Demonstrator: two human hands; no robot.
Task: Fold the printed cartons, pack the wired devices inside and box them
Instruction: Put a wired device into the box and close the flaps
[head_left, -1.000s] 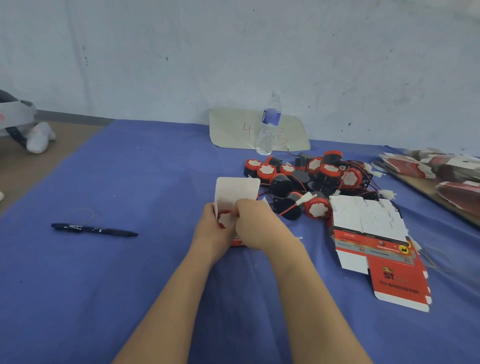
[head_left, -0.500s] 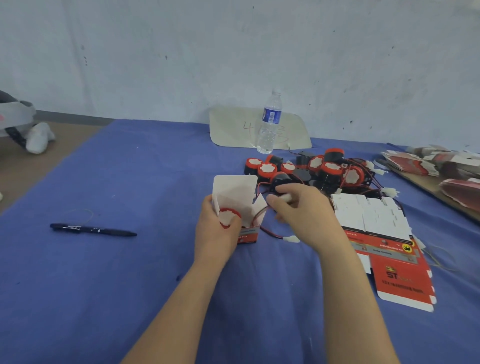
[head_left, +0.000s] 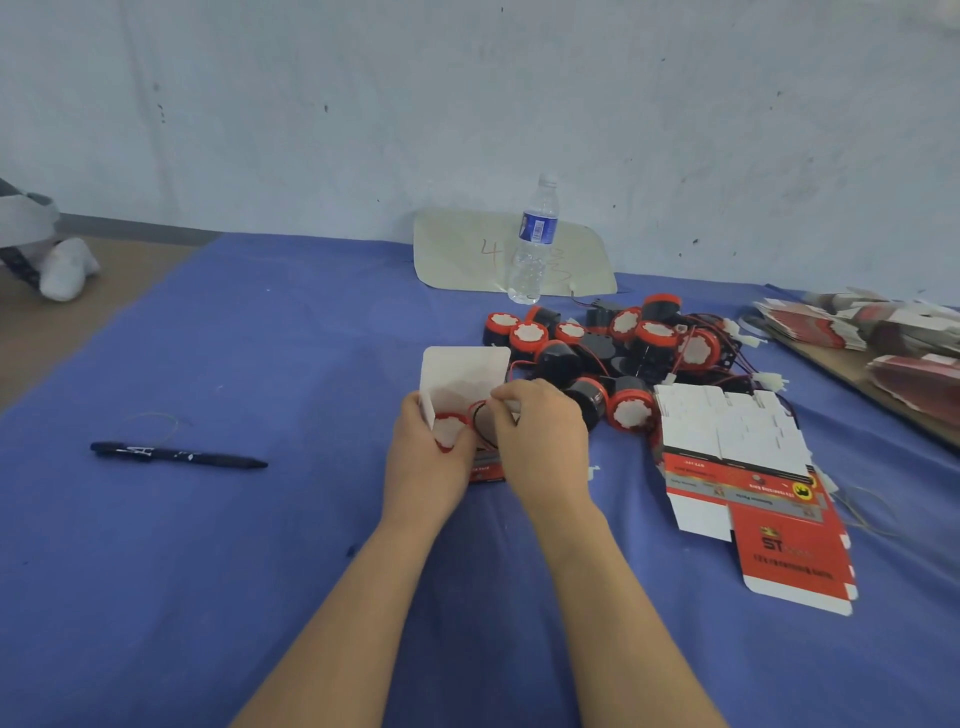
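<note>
With left grip (head_left: 428, 460) clamped round the open carton (head_left: 485, 469) on the desk (head_left: 260, 571), device (head_left: 447, 430) in its mouth, tuck the looped wire (head_left: 479, 415) pinched in right grip (head_left: 540, 436) down beside it before closing the raised flap (head_left: 462, 371).

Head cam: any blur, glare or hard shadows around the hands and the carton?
Head view: light soft and even, no glare, only faint shadows beside the left hand and right hand. Head view: the open carton and the wire pinched by the right hand are fairly sharp; small print on the flat carton is smeared; the carton stacks at the right edge are blurred.
</note>
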